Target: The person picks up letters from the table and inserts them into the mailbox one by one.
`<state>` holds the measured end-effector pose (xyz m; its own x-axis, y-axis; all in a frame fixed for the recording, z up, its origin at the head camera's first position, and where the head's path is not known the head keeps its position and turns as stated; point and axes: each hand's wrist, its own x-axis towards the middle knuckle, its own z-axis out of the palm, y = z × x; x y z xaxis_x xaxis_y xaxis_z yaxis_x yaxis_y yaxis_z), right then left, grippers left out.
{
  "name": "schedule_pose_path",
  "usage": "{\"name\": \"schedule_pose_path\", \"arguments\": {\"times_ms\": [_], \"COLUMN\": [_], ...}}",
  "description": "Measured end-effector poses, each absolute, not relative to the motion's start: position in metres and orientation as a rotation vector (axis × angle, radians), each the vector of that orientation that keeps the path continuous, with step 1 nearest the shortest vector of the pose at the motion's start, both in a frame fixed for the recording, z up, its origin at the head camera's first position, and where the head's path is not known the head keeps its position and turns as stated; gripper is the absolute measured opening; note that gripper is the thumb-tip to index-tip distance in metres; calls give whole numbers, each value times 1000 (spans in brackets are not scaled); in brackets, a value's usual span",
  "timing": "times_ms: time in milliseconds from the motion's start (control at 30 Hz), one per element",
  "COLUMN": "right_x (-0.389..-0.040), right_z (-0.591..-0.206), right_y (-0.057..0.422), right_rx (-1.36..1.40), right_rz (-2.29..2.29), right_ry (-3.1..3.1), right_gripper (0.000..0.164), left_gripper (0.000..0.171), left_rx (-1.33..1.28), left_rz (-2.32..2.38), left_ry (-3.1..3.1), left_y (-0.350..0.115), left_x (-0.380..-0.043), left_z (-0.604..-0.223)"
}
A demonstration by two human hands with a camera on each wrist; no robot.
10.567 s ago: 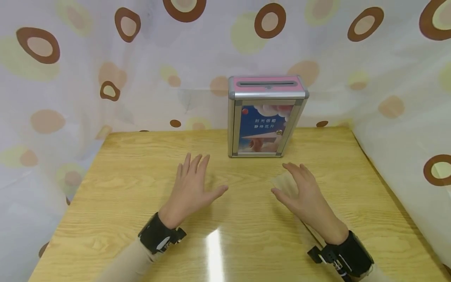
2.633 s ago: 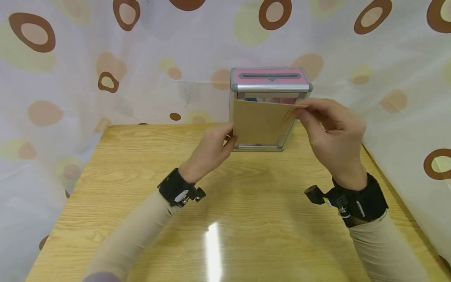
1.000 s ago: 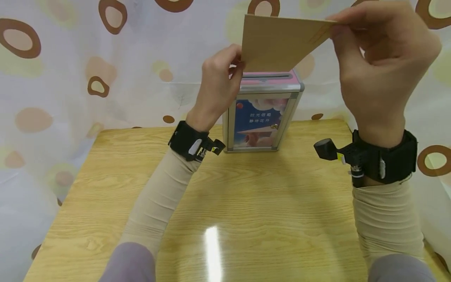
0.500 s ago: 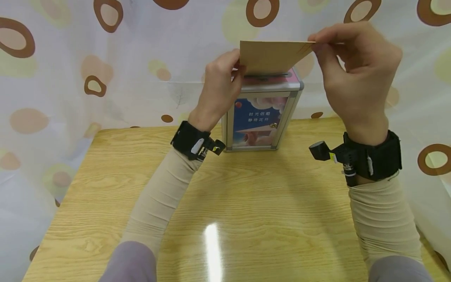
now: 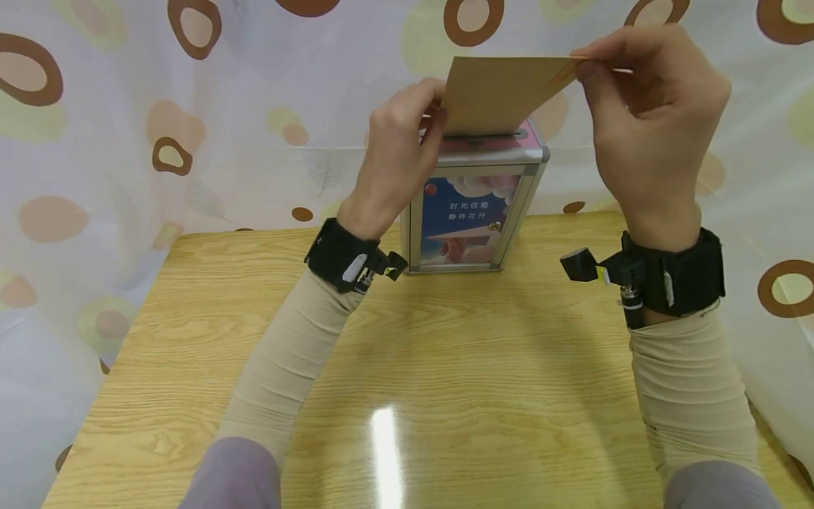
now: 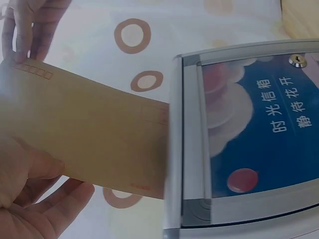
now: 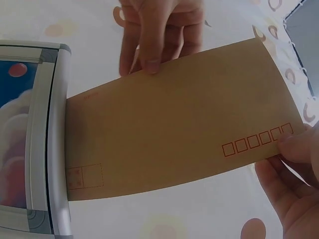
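A brown envelope (image 5: 502, 95) with red printed postcode squares stands over the slotted pink top of a silver-framed letter box (image 5: 470, 219). Its lower edge meets the slot; how deep it sits is hidden behind the box rim. My left hand (image 5: 400, 145) pinches the envelope's left edge. At its upper right corner, beside the red squares, my right hand (image 5: 661, 120) pinches it between thumb and fingers. Both wrist views show the envelope (image 7: 174, 124) slightly bowed between the hands and the box (image 6: 192, 149).
The letter box stands at the back of a wooden table (image 5: 445, 367), close to a patterned curtain (image 5: 254, 106). A small brass lock (image 6: 298, 60) is on its front door. Curtain also hangs along the left and right sides.
Both hands have carried the envelope up from in front of the box to its top and lowered it to the slot. Over the last half second it has tilted and shifted slightly right.
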<state>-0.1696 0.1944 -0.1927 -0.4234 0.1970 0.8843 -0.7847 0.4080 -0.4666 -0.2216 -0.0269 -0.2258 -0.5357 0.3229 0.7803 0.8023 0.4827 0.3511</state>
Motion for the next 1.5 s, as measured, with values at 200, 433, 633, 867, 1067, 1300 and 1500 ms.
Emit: {"name": "schedule_pose_path", "arguments": {"times_ms": [200,433,633,867,1067,1300,1500], "right_x": [-172,-172,-174,-177,-178,-178,-181], "right_z": [-193,-196,-200,-206,-206,-208,-212], "right_y": [196,193,196,199,199,199,198], "right_rx": [506,464,449,444,446,440,422], "right_rz": [1201,1197,1164,1128,1166,1152,1130], "right_ry": [-1691,-1744,-1780,-1823,-1785,-1790,-1818], "right_gripper": [11,9,10,11,11,12,13], "left_gripper": [20,21,21,22,21,21,21], "left_rx": [-969,-981,-994,-1014,-999,-988,-979], "left_rz": [-992,-1003,-1028,-1003,-1001,-1002,-997], "left_ry": [-1991,-1945,-1877,-1859,-1856,-1869,-1888], "left_y": [-27,-27,-25,-24,-25,-26,-26], "left_x": [-212,-201,-194,-190,-191,-195,-200], "left_z": [-214,-203,-197,-195,-197,-200,-204]}}
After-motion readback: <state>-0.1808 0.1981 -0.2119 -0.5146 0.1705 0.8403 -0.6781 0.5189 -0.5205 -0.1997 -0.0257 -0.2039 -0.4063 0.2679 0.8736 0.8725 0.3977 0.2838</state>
